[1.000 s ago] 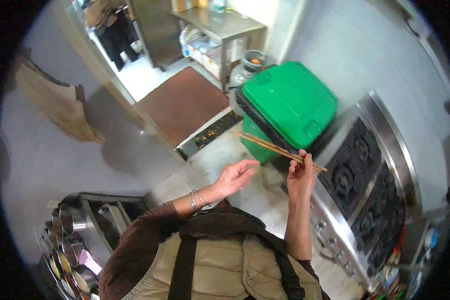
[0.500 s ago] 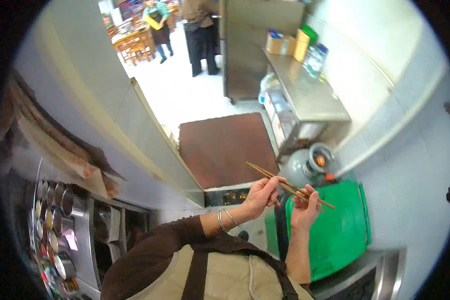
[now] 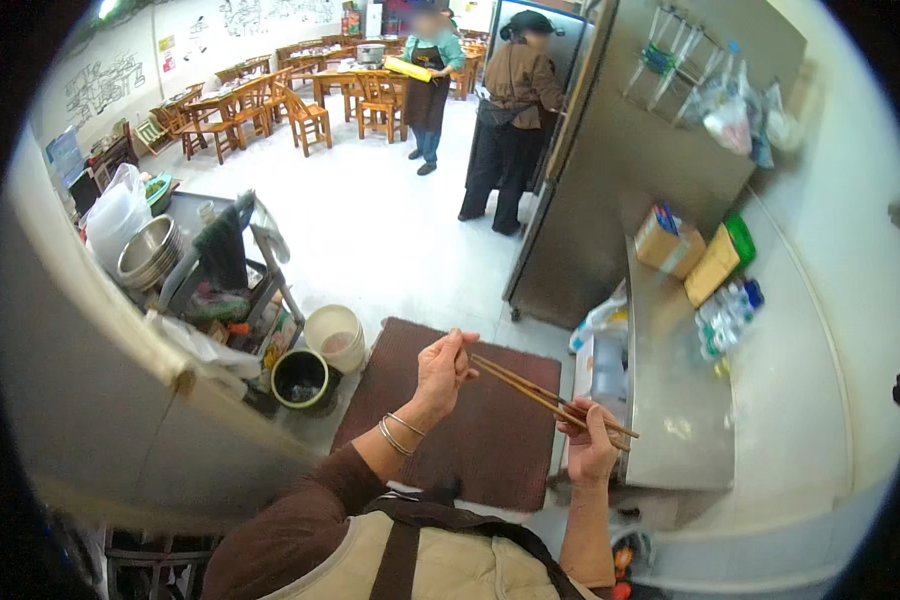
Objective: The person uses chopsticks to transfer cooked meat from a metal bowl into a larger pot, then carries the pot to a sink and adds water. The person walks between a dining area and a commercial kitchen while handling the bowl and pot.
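My right hand point(image 3: 592, 440) is closed around a pair of brown chopsticks point(image 3: 530, 388). They slant up to the left over the dark red mat, their thin ends close to my left hand point(image 3: 442, 372). That hand is held up with its fingers curled in; whether they touch the chopstick ends or hold anything, I cannot make out. Two silvery bangles point(image 3: 400, 433) circle my left wrist, below which a brown sleeve begins.
The mat point(image 3: 400, 400) lies ahead. A steel bench point(image 3: 675, 400) and tall steel cabinet point(image 3: 620, 150) stand right. Left are a cart with stacked metal bowls point(image 3: 150, 250), a dark bucket point(image 3: 301, 378) and a pale bucket point(image 3: 336, 338). Two people stand beyond, near wooden tables.
I have moved forward through the doorway, and the green bin has left view. My left hand has shifted from the middle of the chopsticks to their thin ends; my right still holds them.
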Demonstrator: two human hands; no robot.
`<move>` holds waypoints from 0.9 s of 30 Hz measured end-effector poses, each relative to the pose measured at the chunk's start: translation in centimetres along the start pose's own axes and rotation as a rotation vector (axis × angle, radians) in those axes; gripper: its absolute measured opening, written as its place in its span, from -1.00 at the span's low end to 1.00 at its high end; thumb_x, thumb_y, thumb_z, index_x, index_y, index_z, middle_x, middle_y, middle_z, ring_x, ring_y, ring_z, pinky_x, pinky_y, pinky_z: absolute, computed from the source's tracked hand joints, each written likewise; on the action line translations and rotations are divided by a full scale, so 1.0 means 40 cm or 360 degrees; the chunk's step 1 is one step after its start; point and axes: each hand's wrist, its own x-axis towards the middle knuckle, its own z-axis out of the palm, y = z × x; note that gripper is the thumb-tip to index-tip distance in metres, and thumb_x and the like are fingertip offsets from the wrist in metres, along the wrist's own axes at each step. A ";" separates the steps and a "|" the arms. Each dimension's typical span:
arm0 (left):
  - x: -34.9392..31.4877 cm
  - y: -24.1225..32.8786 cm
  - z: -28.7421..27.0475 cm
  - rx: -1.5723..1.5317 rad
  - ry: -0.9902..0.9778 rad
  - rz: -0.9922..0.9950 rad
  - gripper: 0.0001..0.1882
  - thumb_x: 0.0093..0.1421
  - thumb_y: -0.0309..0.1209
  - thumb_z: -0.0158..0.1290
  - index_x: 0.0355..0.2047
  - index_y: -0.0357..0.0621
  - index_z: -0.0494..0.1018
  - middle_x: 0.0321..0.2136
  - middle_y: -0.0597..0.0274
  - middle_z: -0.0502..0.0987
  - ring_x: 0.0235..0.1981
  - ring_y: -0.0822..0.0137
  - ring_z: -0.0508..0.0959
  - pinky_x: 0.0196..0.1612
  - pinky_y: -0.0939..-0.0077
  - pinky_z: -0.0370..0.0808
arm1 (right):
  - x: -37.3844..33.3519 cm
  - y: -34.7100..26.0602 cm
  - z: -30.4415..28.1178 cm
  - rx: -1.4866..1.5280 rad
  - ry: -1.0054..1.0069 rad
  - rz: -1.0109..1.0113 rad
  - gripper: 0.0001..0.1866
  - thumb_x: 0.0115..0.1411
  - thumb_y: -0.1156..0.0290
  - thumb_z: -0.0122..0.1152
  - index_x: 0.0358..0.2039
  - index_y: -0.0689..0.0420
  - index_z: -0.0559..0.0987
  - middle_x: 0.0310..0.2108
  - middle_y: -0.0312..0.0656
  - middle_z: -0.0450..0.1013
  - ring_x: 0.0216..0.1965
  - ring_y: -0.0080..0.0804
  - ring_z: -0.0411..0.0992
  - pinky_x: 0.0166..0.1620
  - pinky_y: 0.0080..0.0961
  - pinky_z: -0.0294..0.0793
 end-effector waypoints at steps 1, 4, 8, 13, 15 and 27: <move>0.069 -0.002 0.007 0.0012 0.0026 -0.0074 -0.66 0.35 -0.20 -0.15 -0.24 -0.21 0.49 -0.66 0.50 0.24 -0.66 0.62 0.21 -0.53 0.62 0.36 | 0.075 -0.002 0.006 -0.0035 -0.0044 0.0060 -0.73 0.29 0.32 0.00 -0.23 0.29 0.54 -0.32 -0.03 0.52 -0.34 -0.22 0.53 -0.33 -0.42 0.56; 0.266 -0.015 0.035 0.0026 0.0072 -0.0199 -0.62 0.35 -0.22 -0.18 -0.23 -0.31 0.48 -0.55 0.41 0.33 -0.53 0.54 0.29 -0.46 0.61 0.28 | 0.286 0.013 0.043 -0.0187 -0.0155 0.0205 -0.73 0.28 0.32 0.02 -0.24 0.29 0.54 -0.33 -0.05 0.52 -0.36 -0.25 0.53 -0.35 -0.42 0.56; 0.473 -0.042 0.033 -0.0174 0.0089 -0.0389 -0.66 0.32 -0.24 -0.14 -0.25 -0.29 0.48 -0.55 0.42 0.36 -0.52 0.54 0.32 -0.46 0.63 0.29 | 0.545 0.097 0.062 -0.0060 -0.0171 0.0275 -0.75 0.26 0.34 0.05 -0.24 0.27 0.55 -0.32 -0.08 0.52 -0.36 -0.32 0.53 -0.36 -0.44 0.59; 0.732 -0.053 0.010 -0.0223 0.0336 -0.0351 -0.67 0.31 -0.25 -0.15 -0.27 -0.28 0.48 -0.54 0.43 0.35 -0.53 0.55 0.32 -0.47 0.62 0.31 | 0.864 0.216 0.096 -0.0021 -0.0309 0.0512 -0.74 0.26 0.35 0.06 -0.22 0.29 0.55 -0.31 -0.08 0.52 -0.32 -0.34 0.51 -0.35 -0.46 0.58; 0.844 -0.052 -0.031 -0.0200 0.0345 -0.0295 -0.69 0.30 -0.25 -0.13 -0.28 -0.26 0.46 -0.54 0.40 0.37 -0.50 0.48 0.36 -0.37 0.48 0.38 | 0.997 0.266 0.112 -0.0053 -0.0411 0.0626 -0.73 0.25 0.36 0.07 -0.21 0.33 0.55 -0.27 -0.05 0.51 -0.28 -0.34 0.50 -0.34 -0.47 0.57; 1.266 0.107 -0.351 -0.0161 0.1059 0.0046 -0.69 0.23 -0.21 -0.02 -0.14 -0.16 0.44 -0.54 0.36 0.36 -0.56 0.48 0.36 -0.52 0.58 0.33 | 1.683 0.598 0.506 -0.0176 -0.1414 0.0937 -0.68 0.26 0.29 0.05 -0.18 0.31 0.56 -0.28 -0.05 0.53 -0.24 -0.38 0.52 -0.35 -0.52 0.58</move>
